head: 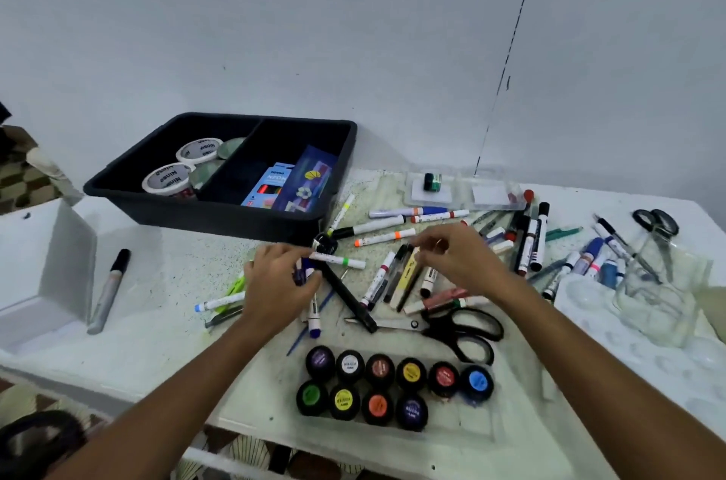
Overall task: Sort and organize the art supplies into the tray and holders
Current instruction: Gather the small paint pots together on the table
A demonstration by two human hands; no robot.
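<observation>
Nearest the camera, a clear plastic tray of paint pots (396, 385) is seen at the table's front edge, with black-handled scissors (457, 330) lying just beyond it. Neither is touched.

Past these, the step in hand is judged to be the gathering of loose markers from the scattered pile. The left hand (281, 285) is curled around a small bundle of markers, among them a white marker with a green band (338, 261) and blue-capped ones that show between the fingers; how many are held cannot be told. The right hand (457, 261) is set over the middle of the pile, its fingertips brought together on the upper end of a yellowish marker (406, 277), which lies among other pens on the table. It appears to be pinched, though whether it is lifted or only touched cannot be told.

Many markers are left strewn to the right, near a glass jar (660, 299) holding a second pair of scissors.

Farthest back, the black tray (220, 212) stands against the wall, with tape rolls (184, 165) in its left compartment and boxed sets in its right.

The next move is judged to call for the pinched marker to be joined to the bundle, and the bundle carried to a holder.
</observation>
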